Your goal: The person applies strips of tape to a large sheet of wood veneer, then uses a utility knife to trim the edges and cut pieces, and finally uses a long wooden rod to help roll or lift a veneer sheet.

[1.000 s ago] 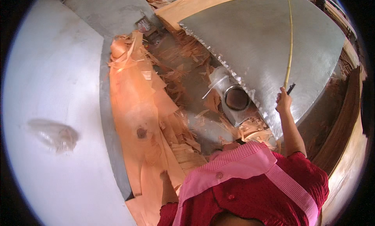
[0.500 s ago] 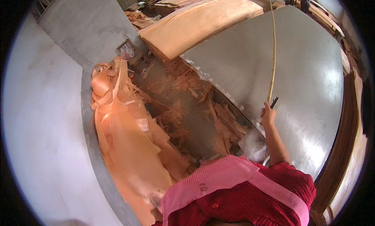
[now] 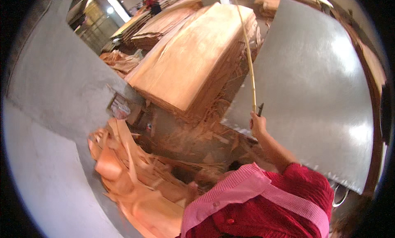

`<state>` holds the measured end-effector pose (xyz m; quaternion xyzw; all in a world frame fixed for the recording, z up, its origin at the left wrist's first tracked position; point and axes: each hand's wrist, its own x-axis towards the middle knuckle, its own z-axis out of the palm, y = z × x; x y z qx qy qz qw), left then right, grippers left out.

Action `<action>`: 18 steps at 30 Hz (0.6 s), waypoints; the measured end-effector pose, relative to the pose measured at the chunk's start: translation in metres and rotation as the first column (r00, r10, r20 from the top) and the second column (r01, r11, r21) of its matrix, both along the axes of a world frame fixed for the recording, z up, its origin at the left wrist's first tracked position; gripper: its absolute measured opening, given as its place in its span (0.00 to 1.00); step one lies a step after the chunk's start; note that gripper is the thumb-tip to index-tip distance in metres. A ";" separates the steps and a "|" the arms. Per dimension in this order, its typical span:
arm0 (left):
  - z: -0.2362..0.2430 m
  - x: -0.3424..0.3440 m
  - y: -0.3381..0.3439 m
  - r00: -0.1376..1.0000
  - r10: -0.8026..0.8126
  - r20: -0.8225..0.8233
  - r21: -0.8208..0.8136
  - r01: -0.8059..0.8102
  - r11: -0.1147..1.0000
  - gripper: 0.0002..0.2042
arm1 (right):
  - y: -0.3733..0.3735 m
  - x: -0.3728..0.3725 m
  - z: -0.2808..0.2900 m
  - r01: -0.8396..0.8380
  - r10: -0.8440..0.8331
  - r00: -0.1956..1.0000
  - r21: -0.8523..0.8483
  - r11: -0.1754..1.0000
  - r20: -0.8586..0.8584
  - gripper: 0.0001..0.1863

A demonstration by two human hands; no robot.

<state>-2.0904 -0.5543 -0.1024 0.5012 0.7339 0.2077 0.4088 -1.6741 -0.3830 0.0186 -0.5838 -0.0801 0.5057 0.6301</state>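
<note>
My right hand point(image 3: 258, 123) is wrapped round the lower end of a long thin bamboo pole point(image 3: 251, 65) and a short dark implement point(image 3: 260, 109) beside it. The pole reaches up past the left edge of a broad, shiny grey metal sheet point(image 3: 312, 94). My left hand point(image 3: 192, 188) is a small blurred patch beside my pink apron strap, near a heap of torn orange veneer point(image 3: 144, 201); its fingers cannot be made out.
A thick stack of pale veneer sheets point(image 3: 189, 65) lies ahead, with more stacks point(image 3: 148, 32) behind. Grey walls point(image 3: 53, 81) flank the left. Wood scraps point(image 3: 210, 135) litter the floor. A small figure of a person point(image 3: 153, 6) appears at the back.
My view has swung up and leftward, bringing the veneer stacks and back of the room into sight. My right hand, still gripping the pole, now appears farther left in the picture.
</note>
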 end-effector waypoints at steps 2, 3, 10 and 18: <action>0.000 -0.060 0.040 1.000 -0.013 -0.024 -0.069 0.011 0.998 0.14 | 0.043 -0.062 0.012 -0.003 0.003 1.000 -0.018 1.000 0.012 0.10; -0.002 -0.097 0.058 0.999 0.007 -0.043 -0.095 -0.011 0.995 0.14 | 0.070 -0.099 0.023 -0.020 0.021 1.000 -0.019 1.000 0.022 0.10; -0.036 -0.303 0.181 0.929 0.303 -0.211 -0.242 -0.350 0.905 0.14 | 0.287 -0.222 -0.010 -0.084 0.082 0.995 -0.037 0.996 -0.052 0.10; -0.068 -0.516 0.441 0.944 0.227 -0.240 -0.048 -0.245 0.968 0.15 | 0.477 -0.393 -0.072 0.014 -0.012 1.000 -0.190 0.982 0.013 0.10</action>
